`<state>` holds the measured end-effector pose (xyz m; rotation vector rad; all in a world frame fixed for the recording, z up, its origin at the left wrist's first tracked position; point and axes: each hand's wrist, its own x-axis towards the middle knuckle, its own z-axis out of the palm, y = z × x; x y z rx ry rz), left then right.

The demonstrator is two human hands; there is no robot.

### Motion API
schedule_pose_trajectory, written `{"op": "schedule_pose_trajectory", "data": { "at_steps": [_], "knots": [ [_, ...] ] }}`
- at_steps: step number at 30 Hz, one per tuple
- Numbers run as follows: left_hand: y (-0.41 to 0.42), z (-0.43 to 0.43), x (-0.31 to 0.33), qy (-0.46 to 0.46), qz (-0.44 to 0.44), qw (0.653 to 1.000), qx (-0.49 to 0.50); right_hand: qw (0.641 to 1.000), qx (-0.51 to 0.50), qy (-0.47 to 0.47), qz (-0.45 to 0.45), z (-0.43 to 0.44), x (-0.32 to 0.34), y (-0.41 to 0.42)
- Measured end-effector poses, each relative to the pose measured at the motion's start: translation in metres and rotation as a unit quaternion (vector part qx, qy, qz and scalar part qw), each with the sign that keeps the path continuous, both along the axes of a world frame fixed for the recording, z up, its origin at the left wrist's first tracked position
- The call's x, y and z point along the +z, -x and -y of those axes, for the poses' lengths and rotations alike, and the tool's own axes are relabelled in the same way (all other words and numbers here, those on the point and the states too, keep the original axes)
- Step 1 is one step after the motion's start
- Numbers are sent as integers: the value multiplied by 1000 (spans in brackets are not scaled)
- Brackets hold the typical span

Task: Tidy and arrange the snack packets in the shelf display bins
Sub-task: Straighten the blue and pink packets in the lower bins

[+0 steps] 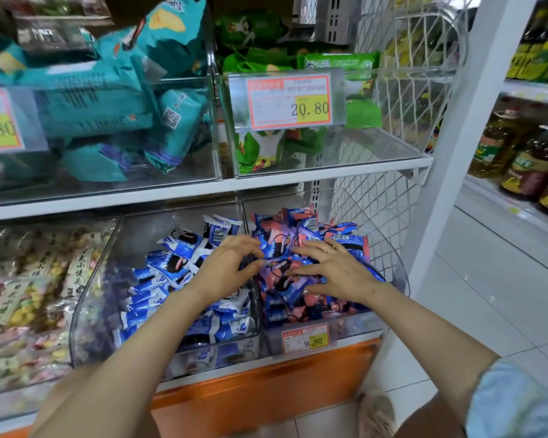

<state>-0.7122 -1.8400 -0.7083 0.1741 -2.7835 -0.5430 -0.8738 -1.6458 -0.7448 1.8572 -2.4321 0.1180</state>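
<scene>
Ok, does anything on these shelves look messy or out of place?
Yes. The teal packets in the upper left bin lie jumbled at all angles, some poking above it. The pink packets in the lower right bin are heaped unevenly. Nothing spilled.

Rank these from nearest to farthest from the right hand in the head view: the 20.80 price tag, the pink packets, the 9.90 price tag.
1. pink packets: under the right hand, touching.
2. 9.90 price tag: below, on the same bin's front.
3. 20.80 price tag: on the shelf above.
</scene>
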Motion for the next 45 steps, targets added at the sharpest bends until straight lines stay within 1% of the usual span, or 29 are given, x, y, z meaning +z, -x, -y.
{"op": "schedule_pose_trajectory", "data": {
  "at_steps": [7, 11, 16, 20, 26, 30, 34, 36, 41, 45],
  "knots": [
    [-2, 0, 1, 0, 4, 1000, -1, 999, -22, 37, -4, 7, 0, 15],
    [-2, 0, 1, 2, 1, 1000, -3, 997, -38, 63, 10, 7, 4, 18],
    [-2, 0, -1, 1, 0, 1000, -4, 992, -55, 64, 93, 6, 10, 13],
    [-1, -1, -1, -1, -3, 1000, 0, 986, -63, 82, 132, 1, 12, 1],
    [-18, -16, -6, 4, -11, 1000, -5, 970, -93, 148, 172, -11, 17, -12],
    [-40, -28, -8, 9, -30, 999, -17, 959, -106, 189, 181, -15, 15, -20],
    [-62, -34, -15, 1, -51, 999, -18, 934, -106, 249, 233, -6, 21, -28],
    [-76, -37, -19, -13, -50, 999, -3, 926, -98, 262, 251, 3, 27, -35],
    [-115, -21, -19, -92, -42, 992, 68, 930, -56, 247, 267, 28, 39, -51],
    [-135, 0, -7, -86, -45, 989, 113, 936, -22, 225, 272, 47, 46, -65]
  ]
}}
